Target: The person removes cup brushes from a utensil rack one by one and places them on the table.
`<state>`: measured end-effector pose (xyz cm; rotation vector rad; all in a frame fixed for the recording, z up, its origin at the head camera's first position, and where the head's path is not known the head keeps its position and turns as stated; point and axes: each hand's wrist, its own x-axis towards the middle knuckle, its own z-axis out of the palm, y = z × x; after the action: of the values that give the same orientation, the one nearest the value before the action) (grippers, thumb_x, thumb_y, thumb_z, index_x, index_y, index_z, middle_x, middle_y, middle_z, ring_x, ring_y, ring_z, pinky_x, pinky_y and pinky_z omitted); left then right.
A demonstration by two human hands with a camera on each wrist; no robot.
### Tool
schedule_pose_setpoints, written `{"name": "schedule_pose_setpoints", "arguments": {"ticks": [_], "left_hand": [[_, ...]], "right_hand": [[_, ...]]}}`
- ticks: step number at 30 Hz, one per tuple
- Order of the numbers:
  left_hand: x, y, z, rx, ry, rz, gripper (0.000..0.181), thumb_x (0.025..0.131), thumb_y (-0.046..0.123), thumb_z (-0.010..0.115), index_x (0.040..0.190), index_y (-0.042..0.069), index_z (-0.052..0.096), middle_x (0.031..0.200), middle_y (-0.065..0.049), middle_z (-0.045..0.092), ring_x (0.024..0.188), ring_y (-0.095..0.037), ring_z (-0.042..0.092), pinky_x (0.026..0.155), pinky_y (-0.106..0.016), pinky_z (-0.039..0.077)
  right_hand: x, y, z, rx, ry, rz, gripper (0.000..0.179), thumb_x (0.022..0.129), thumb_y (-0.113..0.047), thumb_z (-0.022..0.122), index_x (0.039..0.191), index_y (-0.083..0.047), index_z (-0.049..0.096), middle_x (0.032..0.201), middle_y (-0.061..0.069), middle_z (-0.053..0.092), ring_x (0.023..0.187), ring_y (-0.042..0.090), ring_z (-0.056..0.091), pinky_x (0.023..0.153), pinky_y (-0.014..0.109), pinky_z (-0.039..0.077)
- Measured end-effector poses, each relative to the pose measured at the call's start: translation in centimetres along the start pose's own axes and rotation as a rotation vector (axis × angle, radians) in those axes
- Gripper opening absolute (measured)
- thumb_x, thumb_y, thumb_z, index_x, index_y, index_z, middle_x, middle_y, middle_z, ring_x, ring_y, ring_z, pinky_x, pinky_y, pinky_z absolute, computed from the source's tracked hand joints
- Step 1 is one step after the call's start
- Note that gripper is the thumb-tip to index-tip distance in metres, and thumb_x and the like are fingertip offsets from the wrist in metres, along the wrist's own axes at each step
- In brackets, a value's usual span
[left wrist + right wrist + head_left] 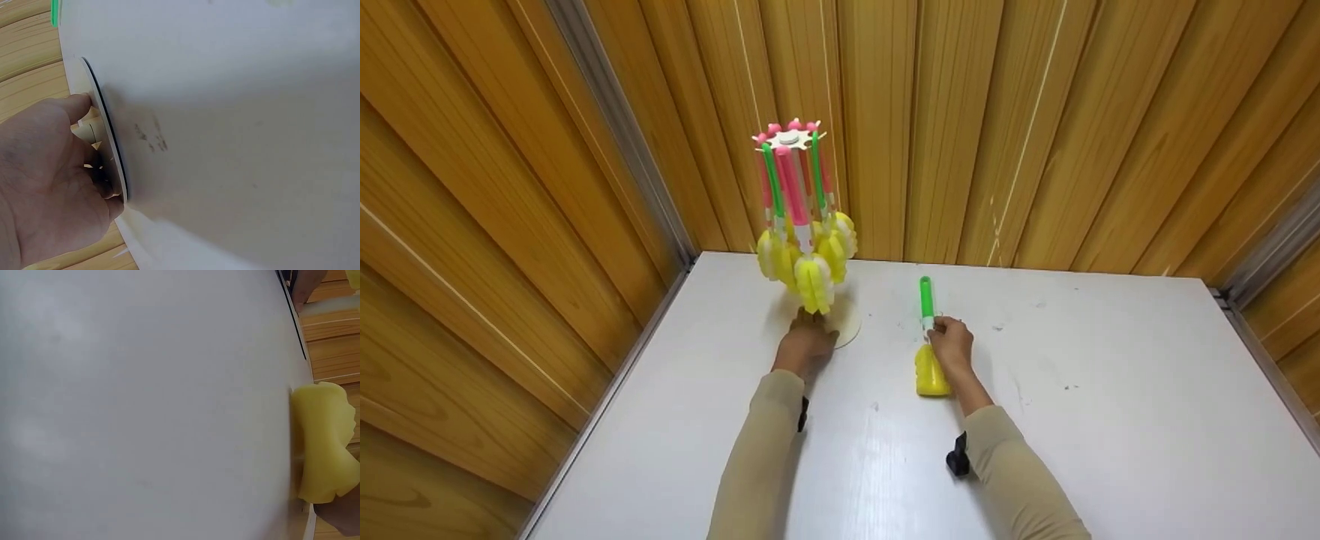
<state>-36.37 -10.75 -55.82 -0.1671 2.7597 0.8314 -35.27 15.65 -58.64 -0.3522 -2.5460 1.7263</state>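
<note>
A white stand [789, 139] holds several sponge bottle brushes in a ring, pink or green handles up and yellow sponge heads [814, 281] hanging down. My left hand [804, 346] grips its round cream base [847, 324]. In the left wrist view, the left thumb [79, 107] and bent fingers sit on the base either side of the post [85, 133]. My right hand [952, 343] pinches a separate bottle brush by the white neck below its green handle [926, 298]. Its yellow sponge [324, 444] rests by the tabletop, toward me, with the right fingers partly hidden behind it.
A white table [1095, 420] with small dark marks lies under both hands. Wood-look panels [952, 135] rise behind it and at the sides, with metal posts [615, 127] at the corners. The hanging sponges overhang the base and my left fingers.
</note>
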Motion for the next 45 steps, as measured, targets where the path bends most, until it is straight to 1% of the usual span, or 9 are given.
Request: {"name": "schedule_pose_setpoints", "arguments": {"ticks": [3,10,17,21,26,33,35,39,45], "left_hand": [[0.0,0.0,0.0,-0.025,0.001,-0.007,0.077,0.104,0.040,0.058,0.164,0.016,0.017,0.170,-0.008,0.015,0.154,-0.029,0.020,0.123,-0.049,0.022],[0.0,0.1,0.1,0.032,0.009,0.041,0.075,0.104,0.040,0.056,0.164,0.014,0.018,0.169,-0.009,0.015,0.154,-0.029,0.020,0.122,-0.047,0.024],[-0.5,0.3,0.1,-0.018,0.038,0.004,0.074,0.103,0.038,0.059,0.164,0.019,0.021,0.167,-0.006,0.022,0.151,-0.028,0.028,0.121,-0.049,0.027],[-0.8,0.3,0.1,-0.015,0.044,0.002,0.073,0.103,0.038,0.058,0.164,0.019,0.021,0.167,-0.006,0.022,0.151,-0.029,0.028,0.121,-0.050,0.027],[-0.7,0.4,0.2,-0.028,0.045,-0.005,0.074,0.103,0.037,0.059,0.164,0.019,0.022,0.166,-0.005,0.024,0.150,-0.027,0.029,0.121,-0.050,0.027],[-0.4,0.2,0.1,-0.028,0.046,0.000,0.074,0.103,0.037,0.061,0.163,0.020,0.023,0.164,-0.004,0.029,0.148,-0.026,0.033,0.120,-0.050,0.029],[-0.2,0.1,0.1,-0.001,0.032,0.022,0.074,0.104,0.038,0.058,0.164,0.017,0.020,0.166,-0.007,0.024,0.150,-0.029,0.029,0.121,-0.049,0.027],[0.2,-0.1,0.2,-0.003,0.010,0.032,0.076,0.104,0.037,0.057,0.164,0.013,0.017,0.168,-0.009,0.017,0.153,-0.030,0.023,0.122,-0.049,0.023],[0.4,-0.2,0.2,-0.111,-0.005,-0.021,0.079,0.103,0.037,0.060,0.165,0.019,0.014,0.169,-0.006,0.017,0.153,-0.028,0.021,0.122,-0.050,0.022]], "right_hand": [[0.0,-0.1,0.0,-0.005,0.000,0.005,0.039,0.102,0.000,0.055,0.139,0.011,0.053,0.130,0.030,0.059,0.119,0.038,0.061,0.102,0.043,0.051],[-0.1,-0.3,0.2,-0.060,0.036,-0.035,0.037,0.099,0.003,0.055,0.134,0.014,0.056,0.127,0.032,0.062,0.117,0.040,0.063,0.101,0.045,0.051],[-0.3,0.0,0.3,-0.080,0.078,-0.081,0.025,0.095,0.009,0.056,0.115,0.008,0.070,0.116,0.027,0.067,0.111,0.040,0.064,0.097,0.046,0.053],[-0.3,-0.1,0.3,-0.073,0.073,-0.093,0.024,0.094,0.011,0.057,0.114,0.009,0.070,0.116,0.028,0.067,0.110,0.041,0.063,0.097,0.046,0.052],[0.0,-0.1,0.1,-0.059,0.059,-0.065,0.024,0.095,0.010,0.057,0.116,0.007,0.069,0.118,0.026,0.067,0.112,0.039,0.063,0.098,0.044,0.052],[0.5,-0.3,-0.4,-0.082,0.047,-0.067,0.024,0.094,0.007,0.058,0.116,0.006,0.070,0.119,0.025,0.067,0.110,0.039,0.065,0.097,0.045,0.052],[0.4,-0.5,-0.6,-0.083,0.047,-0.076,0.024,0.095,0.006,0.059,0.116,0.005,0.070,0.121,0.025,0.066,0.110,0.039,0.065,0.096,0.045,0.053],[0.2,-1.2,-1.1,-0.087,0.045,-0.092,0.024,0.097,0.003,0.059,0.117,0.003,0.071,0.124,0.023,0.065,0.109,0.038,0.065,0.091,0.044,0.054],[-0.1,-2.4,-1.5,-0.098,0.057,-0.110,0.024,0.096,0.002,0.058,0.115,0.001,0.072,0.122,0.021,0.067,0.108,0.035,0.064,0.091,0.044,0.053]]}}
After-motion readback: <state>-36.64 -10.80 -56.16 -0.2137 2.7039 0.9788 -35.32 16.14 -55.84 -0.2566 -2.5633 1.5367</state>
